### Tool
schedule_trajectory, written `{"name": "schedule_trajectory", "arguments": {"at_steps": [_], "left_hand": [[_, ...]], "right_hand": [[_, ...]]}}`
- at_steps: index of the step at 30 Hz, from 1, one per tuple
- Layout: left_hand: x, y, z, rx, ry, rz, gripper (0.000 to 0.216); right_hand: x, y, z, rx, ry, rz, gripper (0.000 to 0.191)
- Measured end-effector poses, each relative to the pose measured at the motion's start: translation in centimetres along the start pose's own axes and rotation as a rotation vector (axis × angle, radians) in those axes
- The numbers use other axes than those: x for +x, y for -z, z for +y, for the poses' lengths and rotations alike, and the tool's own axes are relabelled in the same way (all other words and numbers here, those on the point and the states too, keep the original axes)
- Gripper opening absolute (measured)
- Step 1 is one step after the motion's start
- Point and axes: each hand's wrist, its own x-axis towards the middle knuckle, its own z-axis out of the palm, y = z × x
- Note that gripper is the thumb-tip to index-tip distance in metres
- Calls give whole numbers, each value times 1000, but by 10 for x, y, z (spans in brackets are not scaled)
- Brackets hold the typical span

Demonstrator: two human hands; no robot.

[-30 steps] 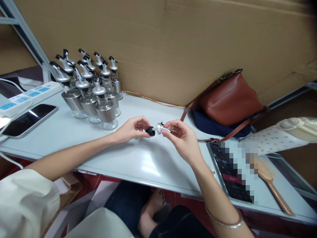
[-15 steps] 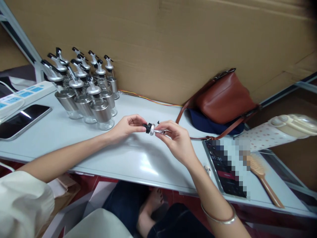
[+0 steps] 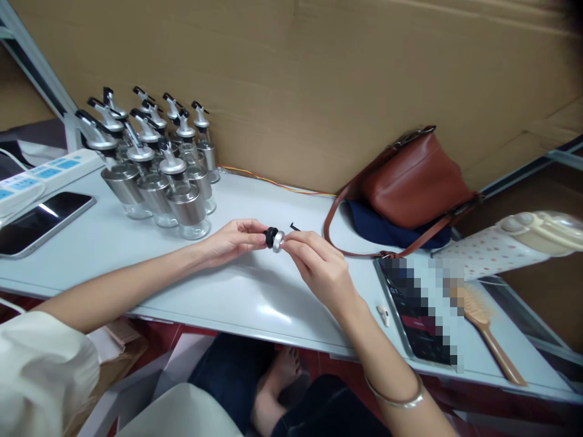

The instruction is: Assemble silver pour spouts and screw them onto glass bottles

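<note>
Over the middle of the table, both hands hold one small pour spout [image 3: 277,241], with a silver collar and a black stopper end. My left hand [image 3: 237,241] pinches the black end from the left. From the right, the fingers of my right hand [image 3: 319,264] close round the silver spout, which they mostly hide. A thin black lever [image 3: 294,227] shows just behind my right fingers; whether it touches them I cannot tell. To the left stand several glass and steel oil bottles [image 3: 189,206], each topped with a silver spout and black lever.
A phone [image 3: 45,223] and a power strip [image 3: 59,170] lie at the far left. On the right are a brown bag [image 3: 414,182], a dotted bottle [image 3: 492,249], a second phone [image 3: 410,315], a white earbud [image 3: 383,315] and a hairbrush [image 3: 492,346]. Cardboard [image 3: 273,91] walls the back.
My right hand has turned and its fingers have come closer round the spout, covering more of it. More of the black lever shows behind them. My left hand has lowered slightly.
</note>
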Motion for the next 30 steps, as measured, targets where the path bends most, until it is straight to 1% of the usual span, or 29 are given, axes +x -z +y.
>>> {"name": "schedule_trajectory", "arguments": {"at_steps": [4,8,13,18,21,24,25,27,28,30], "left_hand": [[1,2,0,112,-73,28,27],[1,4,0,275,-159,41,22],[0,2,0,365,-220,57,19],[-1,1,1,394,-244,76,19],[-3,1,2,416,-261,72,19],[-5,1,3,487,-326,43,18],[-5,1,3,535,-381,23,17],[-7,2,1,677,-542,-42,12],[-7,2,0,762,-635,-85,10],[-10,3,-3,921,-823,-186,7]], "right_hand": [[-2,2,1,-15,-20,7,24],[-3,-1,0,-9,-24,39,17],[-2,-10,-8,70,-149,94,9],[1,-12,-16,197,-299,126,10],[4,-10,-18,332,-484,121,8],[7,-6,-15,595,-800,75,1],[8,-5,-13,709,-920,49,6],[9,-3,-6,939,-1134,-31,16],[9,-2,-3,1041,-1215,-81,21],[8,0,4,1216,-1317,-208,26]]}}
